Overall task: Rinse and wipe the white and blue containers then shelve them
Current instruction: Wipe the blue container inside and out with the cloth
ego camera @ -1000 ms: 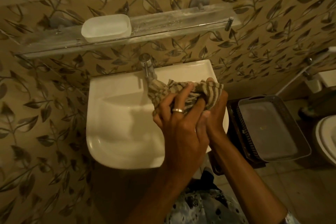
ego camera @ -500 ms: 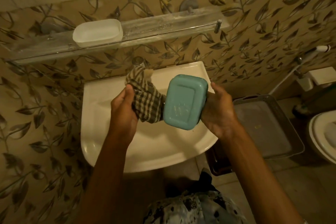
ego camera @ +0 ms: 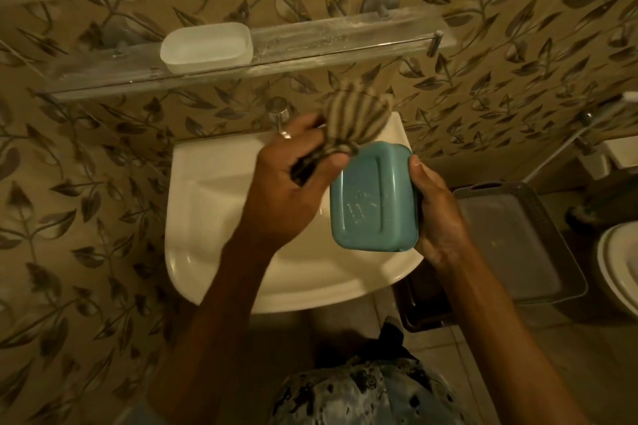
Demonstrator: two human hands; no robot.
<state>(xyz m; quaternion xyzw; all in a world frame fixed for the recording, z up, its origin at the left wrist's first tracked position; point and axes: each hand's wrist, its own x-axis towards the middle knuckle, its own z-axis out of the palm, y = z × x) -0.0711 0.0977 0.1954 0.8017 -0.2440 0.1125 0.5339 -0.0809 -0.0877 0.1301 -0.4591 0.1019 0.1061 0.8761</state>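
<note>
My right hand [ego camera: 436, 207] grips the blue container [ego camera: 374, 198] by its right side, bottom facing me, over the white sink [ego camera: 214, 224]. My left hand [ego camera: 293, 169] holds a bunched striped cloth [ego camera: 352, 117], which sticks up above the container's top left corner and touches it there. The white container [ego camera: 207, 46] sits open side up on the glass shelf [ego camera: 328, 45] above the sink, left of centre.
A tap [ego camera: 279, 115] stands at the back of the sink, partly hidden by my left hand. A grey basket [ego camera: 518, 241] sits on the floor to the right of the sink, with a toilet [ego camera: 618, 266] beyond it. Leaf-patterned tiles cover the wall.
A second ago both hands rubbed the cloth over the hidden container. The blue container then came into view in my right hand, and my left hand moved the cloth up to its top corner.
</note>
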